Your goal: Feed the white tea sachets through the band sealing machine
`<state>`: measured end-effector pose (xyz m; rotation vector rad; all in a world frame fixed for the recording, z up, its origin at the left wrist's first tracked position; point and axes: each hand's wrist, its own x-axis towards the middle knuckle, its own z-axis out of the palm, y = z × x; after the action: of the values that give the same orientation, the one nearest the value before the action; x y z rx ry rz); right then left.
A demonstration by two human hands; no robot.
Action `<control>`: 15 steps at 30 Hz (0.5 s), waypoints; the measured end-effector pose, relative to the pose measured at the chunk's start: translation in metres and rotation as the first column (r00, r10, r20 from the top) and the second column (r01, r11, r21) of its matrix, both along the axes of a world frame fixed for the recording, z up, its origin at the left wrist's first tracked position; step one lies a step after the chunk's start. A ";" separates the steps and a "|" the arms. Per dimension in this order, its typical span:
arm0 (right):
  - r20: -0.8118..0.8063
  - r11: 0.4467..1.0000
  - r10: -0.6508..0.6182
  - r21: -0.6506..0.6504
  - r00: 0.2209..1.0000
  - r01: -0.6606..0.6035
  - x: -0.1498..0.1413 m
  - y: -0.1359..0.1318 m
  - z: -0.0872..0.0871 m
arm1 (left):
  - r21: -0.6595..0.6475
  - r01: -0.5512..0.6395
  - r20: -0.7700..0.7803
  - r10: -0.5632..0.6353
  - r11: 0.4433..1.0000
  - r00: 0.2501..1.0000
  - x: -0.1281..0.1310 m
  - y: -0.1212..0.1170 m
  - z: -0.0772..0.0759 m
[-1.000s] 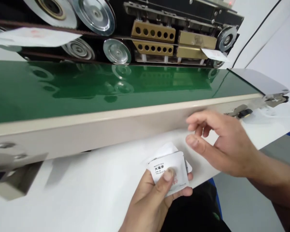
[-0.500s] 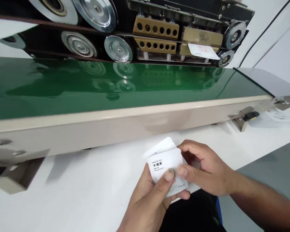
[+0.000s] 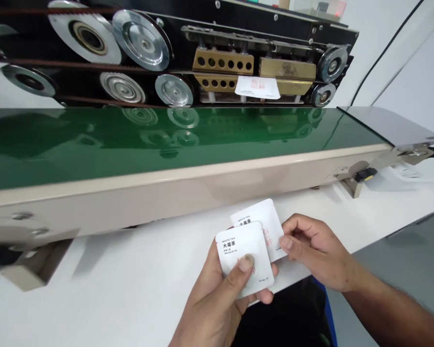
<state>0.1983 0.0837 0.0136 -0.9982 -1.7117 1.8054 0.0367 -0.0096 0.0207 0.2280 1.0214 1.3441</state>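
Small white tea sachets with "WHITE TEA" and red print are in both hands, in front of the conveyor. My left hand (image 3: 224,289) is closed around the front tea sachet (image 3: 235,265), its thumb lying across the face and fingers beneath. Thumb and fingers of my right hand (image 3: 314,248) pinch the right edge of a second tea sachet (image 3: 269,221), which sticks out behind the first and is partly covered by it. Another tea sachet (image 3: 258,87) is caught in the band sealer (image 3: 224,62), hanging out over the belt.
The green conveyor belt (image 3: 130,154) runs across the view below the sealer's metal wheels (image 3: 173,90). Its pale side rail (image 3: 188,193) stands between my hands and the belt. Under it lies a white table (image 3: 130,289). A black knob (image 3: 365,174) sticks out at the right.
My right hand has drawn the rear sachet out to the right, so more of it shows. The sachet in the sealer has moved left in view, partly as the camera shifted.
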 end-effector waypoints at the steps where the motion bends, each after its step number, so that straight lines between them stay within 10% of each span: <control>1: 0.008 0.999 -0.031 0.012 1.000 0.031 0.002 0.000 -0.001 | -0.010 -0.020 -0.007 0.020 1.000 1.000 0.001 0.000 0.001; 15: -0.277 0.984 -0.128 -0.153 0.952 0.088 0.008 -0.005 -0.009 | -0.121 -0.076 -0.013 0.075 0.990 0.997 0.003 0.003 0.000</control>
<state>0.2062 0.0791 0.0048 -0.8194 -1.3482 1.9114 0.0401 -0.0063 0.0209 0.1044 1.1240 1.3446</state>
